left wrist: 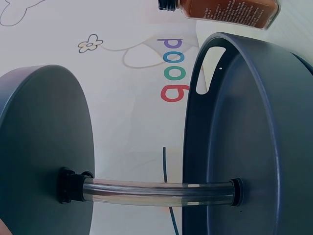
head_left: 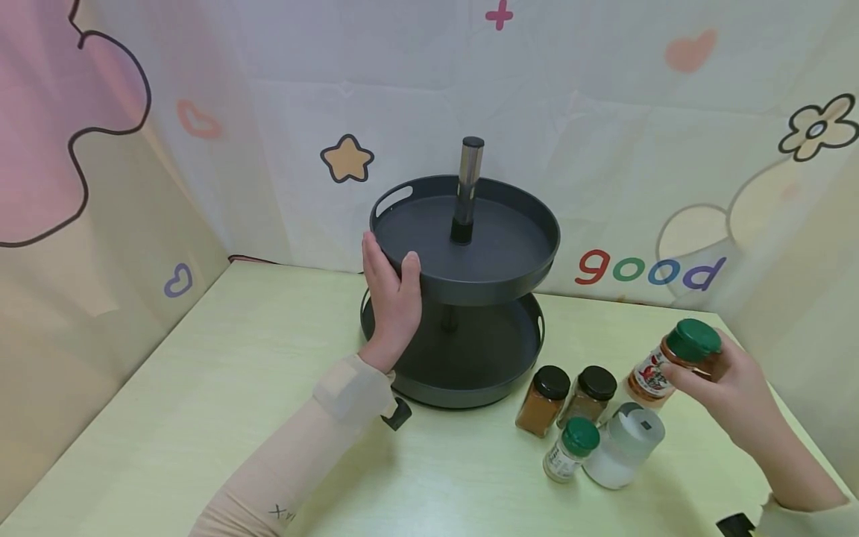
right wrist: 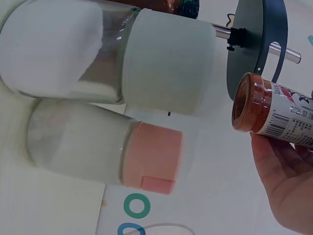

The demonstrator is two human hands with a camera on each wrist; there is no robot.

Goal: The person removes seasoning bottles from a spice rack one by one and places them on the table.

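A dark grey two-tier round rack (head_left: 470, 292) with a metal centre post stands upright at the back of the table. My left hand (head_left: 394, 306) lies against the left side of its upper tray, fingers straight along the rim. At the right, my right hand (head_left: 734, 391) grips a spice jar (head_left: 691, 341) with a green cap, reddish contents and a printed label. The held jar (right wrist: 274, 110) is above the table, its base toward the rack in the right wrist view. The rack's two trays and the post (left wrist: 161, 192) between them fill the left wrist view.
Right of the rack stand two black-capped spice jars, one orange-brown (head_left: 540, 403) and one duller (head_left: 589, 395). Nearer are a small green-capped jar (head_left: 570, 450) and a white-capped jar (head_left: 620, 451) of white contents. A pink-capped jar (right wrist: 154, 156) stands beside it. A printed curtain (head_left: 282, 149) hangs behind.
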